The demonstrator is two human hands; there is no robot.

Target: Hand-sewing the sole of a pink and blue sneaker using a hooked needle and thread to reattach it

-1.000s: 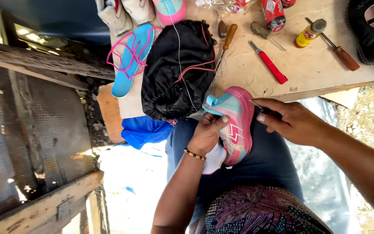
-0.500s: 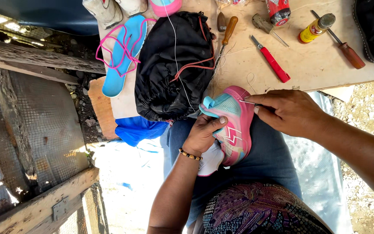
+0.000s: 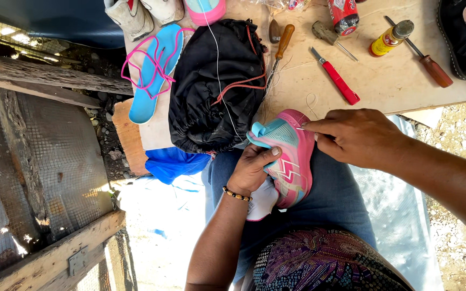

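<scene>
A person seated at a pale wooden work surface [image 3: 405,81] steadies a pink and turquoise child's sneaker [image 3: 289,156] on the lap, the left hand [image 3: 252,170] in a closed grip around its turquoise collar. The right hand [image 3: 360,134], which a second ago sat lower against the shoe's side, now pinches finger and thumb together at the toe, apparently on a needle too small to make out; a thin white thread [image 3: 217,64] runs up over a black drawstring bag [image 3: 217,86], suggesting a stitch is being drawn. Beyond lie a red-handled knife [image 3: 338,82], a wooden-handled awl [image 3: 281,46], a yellow glue bottle [image 3: 386,39] and a blue flip-flop sandal with pink straps [image 3: 155,70]. The surface's near edge sits just past the toe, with open room to the right.
</scene>
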